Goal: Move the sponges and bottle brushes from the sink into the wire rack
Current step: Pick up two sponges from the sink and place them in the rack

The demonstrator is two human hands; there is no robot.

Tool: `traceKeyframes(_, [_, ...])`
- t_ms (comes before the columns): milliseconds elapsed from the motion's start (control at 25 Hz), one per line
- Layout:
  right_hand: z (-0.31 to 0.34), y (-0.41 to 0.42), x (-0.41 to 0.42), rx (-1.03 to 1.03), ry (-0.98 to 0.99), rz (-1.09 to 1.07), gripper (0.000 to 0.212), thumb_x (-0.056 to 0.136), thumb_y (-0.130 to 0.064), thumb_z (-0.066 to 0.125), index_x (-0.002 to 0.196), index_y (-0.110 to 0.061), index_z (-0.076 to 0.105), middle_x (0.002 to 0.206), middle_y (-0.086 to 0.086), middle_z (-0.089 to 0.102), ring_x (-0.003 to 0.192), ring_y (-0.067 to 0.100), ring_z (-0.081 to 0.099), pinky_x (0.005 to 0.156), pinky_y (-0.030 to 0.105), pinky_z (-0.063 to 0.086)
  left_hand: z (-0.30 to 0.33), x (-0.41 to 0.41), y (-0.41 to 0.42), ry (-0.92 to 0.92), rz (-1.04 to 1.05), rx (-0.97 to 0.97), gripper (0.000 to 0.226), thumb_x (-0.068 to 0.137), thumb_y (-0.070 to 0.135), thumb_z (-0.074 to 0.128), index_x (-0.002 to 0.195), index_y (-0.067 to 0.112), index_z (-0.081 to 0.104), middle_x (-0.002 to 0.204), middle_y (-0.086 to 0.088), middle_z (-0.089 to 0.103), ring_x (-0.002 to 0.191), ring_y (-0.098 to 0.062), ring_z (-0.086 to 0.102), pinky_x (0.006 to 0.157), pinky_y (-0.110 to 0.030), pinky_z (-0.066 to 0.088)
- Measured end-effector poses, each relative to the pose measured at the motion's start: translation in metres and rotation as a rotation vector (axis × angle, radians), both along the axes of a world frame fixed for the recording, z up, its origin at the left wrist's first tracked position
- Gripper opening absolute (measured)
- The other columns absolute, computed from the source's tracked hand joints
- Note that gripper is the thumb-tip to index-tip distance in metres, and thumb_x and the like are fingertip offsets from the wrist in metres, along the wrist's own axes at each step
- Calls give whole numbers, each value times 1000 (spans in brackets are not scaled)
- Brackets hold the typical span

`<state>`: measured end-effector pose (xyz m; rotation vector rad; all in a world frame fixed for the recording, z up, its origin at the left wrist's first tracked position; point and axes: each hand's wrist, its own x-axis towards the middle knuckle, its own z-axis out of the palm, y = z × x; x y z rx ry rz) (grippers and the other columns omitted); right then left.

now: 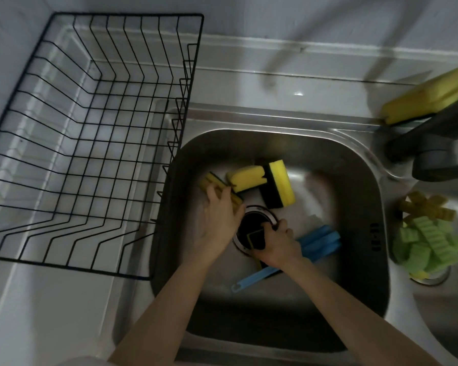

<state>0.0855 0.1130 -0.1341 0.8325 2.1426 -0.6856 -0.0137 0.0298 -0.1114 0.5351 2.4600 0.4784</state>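
L hand [217, 220] on yellow sponge [220, 190] — R hand [275, 241] grips dark sponge [257, 237].

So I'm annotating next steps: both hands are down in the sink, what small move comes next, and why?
Probably lift both hands toward the rack. The left hand is on a yellow sponge, the right hand is on a dark-sided sponge over the drain, and the rack holds nothing yet.

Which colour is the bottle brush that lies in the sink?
Blue, both the bottle brush head and handle; the head view shows it.
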Motion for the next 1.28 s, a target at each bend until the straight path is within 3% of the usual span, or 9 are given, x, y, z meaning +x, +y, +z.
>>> traceKeyframes(120, [0,-2,1,18,3,-9,71,82,-45,57,139,-18,25,138,17,24,126,36,31,96,42,42,-6,2,0,2,78,38,51,86,37,54,127,12,36,141,-15,21,115,-39,46,88,-43,44])
traceKeyframes(360, [10,1,4,6,107,-84,65,84,-40,57,138,-18,27,135,15,29,125,34,34,94,41,44,-7,6,-4,23,241,108,45,82,22,61,117,6,39,136,-16,26,103,-30,51,72,-25,36])
traceKeyframes(640, [33,6,5,-23,306,-227,75,84,-32,60,144,-17,17,144,15,27,130,34,36,100,43,42,17,18,-14,30,265,227,47,79,16,62,118,7,38,138,-13,22,115,-30,41,75,-26,35])
traceKeyframes(840, [64,8,11,-8,505,-390,80,82,-28,65,143,-7,17,142,17,35,127,31,43,98,35,42,52,32,-15,12,265,403,46,78,9,62,117,8,39,141,-15,18,95,-14,39,76,-23,36])
traceKeyframes(1120, [121,9,25,50,727,-506,86,80,-28,68,143,-1,16,142,20,28,132,32,35,105,31,34,102,53,-22,-44,300,593,45,82,9,58,122,13,39,128,-14,40,98,-13,42,80,-23,35])
traceKeyframes(1280, [147,9,30,39,919,-535,80,80,-27,68,142,-1,23,145,15,33,135,24,35,101,18,29,125,56,-31,7,325,740,43,80,8,58,119,13,42,123,-13,46,109,-23,51,83,-23,40])
